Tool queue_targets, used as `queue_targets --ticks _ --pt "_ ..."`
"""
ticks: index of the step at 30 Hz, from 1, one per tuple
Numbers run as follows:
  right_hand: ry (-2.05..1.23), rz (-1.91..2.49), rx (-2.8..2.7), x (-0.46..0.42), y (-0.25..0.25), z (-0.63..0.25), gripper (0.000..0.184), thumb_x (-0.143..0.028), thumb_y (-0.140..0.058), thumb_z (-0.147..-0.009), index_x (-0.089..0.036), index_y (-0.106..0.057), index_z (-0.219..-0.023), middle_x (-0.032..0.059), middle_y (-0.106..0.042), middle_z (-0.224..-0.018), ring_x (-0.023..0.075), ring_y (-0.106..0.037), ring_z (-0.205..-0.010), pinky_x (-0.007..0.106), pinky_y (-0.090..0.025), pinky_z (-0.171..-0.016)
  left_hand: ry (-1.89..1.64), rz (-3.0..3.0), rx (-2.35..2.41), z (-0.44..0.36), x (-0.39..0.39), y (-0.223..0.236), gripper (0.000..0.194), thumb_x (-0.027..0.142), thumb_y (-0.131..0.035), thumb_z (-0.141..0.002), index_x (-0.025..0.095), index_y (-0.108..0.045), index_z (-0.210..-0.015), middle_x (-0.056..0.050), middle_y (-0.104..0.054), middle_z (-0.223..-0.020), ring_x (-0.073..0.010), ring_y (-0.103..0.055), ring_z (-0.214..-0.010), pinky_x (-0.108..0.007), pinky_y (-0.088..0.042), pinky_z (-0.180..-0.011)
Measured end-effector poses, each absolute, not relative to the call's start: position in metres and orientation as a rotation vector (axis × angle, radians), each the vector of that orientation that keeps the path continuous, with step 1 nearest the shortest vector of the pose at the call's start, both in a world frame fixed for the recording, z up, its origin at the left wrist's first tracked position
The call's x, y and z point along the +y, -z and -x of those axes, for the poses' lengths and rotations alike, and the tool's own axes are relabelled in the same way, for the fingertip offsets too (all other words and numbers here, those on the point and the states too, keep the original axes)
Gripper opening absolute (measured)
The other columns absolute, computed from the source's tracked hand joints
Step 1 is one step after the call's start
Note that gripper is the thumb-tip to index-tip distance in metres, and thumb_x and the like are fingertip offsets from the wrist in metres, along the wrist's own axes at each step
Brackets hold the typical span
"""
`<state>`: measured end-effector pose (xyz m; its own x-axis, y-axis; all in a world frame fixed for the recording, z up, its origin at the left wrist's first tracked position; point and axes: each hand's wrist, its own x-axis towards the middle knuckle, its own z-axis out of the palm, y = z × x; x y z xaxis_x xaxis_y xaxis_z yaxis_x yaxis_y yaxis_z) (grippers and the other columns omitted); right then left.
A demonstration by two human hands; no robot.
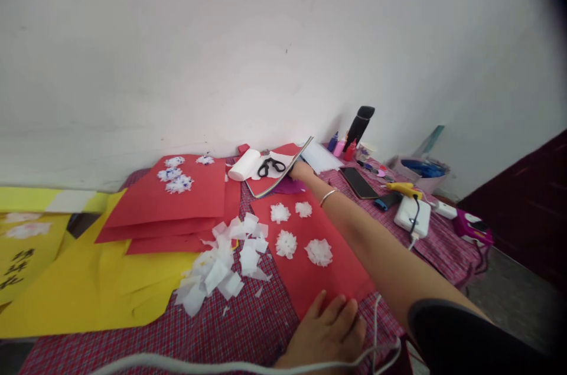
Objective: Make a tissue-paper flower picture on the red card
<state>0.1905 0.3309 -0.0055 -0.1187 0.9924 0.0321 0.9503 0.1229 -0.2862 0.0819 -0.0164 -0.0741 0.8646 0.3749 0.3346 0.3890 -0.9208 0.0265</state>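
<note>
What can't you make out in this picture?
Head view: right hand, fingertips hidden behind the tilted sheets.
Head view: left hand, wrist cut off by the bottom edge.
Head view: yellow sheet with writing, cut off by the left edge.
Head view: blue things in the bin, too blurred to identify.

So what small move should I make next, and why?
Perhaps gently lower the stack of sheets at your right hand: its right side is tilted up, and the black-handled scissors seem to rest on it, so they might slide.
</note>
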Motion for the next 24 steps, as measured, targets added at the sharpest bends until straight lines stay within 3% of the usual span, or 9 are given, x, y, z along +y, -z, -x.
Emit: queue_targets --ticks 7,14,24 --pt "-0.300 1.952 -2.149 0.334 0.006 -0.189 0.032 -0.033 -0.057 -0.093 -0.016 -0.058 -0.120 0.0097 -0.059 -0.122 0.0228 -0.061 -0.104 0.041 -0.053 -0.087 0.409 3.179 -0.673 -0.077 -0.018 0.052 0.043 0.034 -0.021 -0.104 0.015 -0.041 -0.137 -0.008 -0.048 -0.144 -0.0243 -0.046 -0.128 -0.045 -0.038 -0.106" --pt "-0.433 1.837 -2.002 0.329 -0.002 -0.195 0.033 -0.032 -0.057 -0.093 -0.016 -0.056 -0.123 0.0103 -0.058 -0.123 0.0223 -0.061 -0.104 0.043 -0.053 -0.087 0.418 3.357 -0.676 -0.070 -0.021 0.039 0.061 0.046 -0.046 -0.094 0.010 -0.032 -0.141 -0.014 -0.037 -0.150 -0.0295 -0.035 -0.135 -0.049 -0.026 -0.113" --pt "-0.803 1.799 -1.657 0.325 -0.030 -0.197 0.033 -0.033 -0.057 -0.093 -0.015 -0.057 -0.122 0.0097 -0.060 -0.120 0.0215 -0.062 -0.100 0.042 -0.054 -0.084 0.419 3.419 -0.730 -0.071 -0.025 0.038 0.060 0.039 -0.047 -0.091 0.011 -0.032 -0.142 -0.015 -0.034 -0.152 -0.0302 -0.034 -0.137 -0.052 -0.022 -0.115"
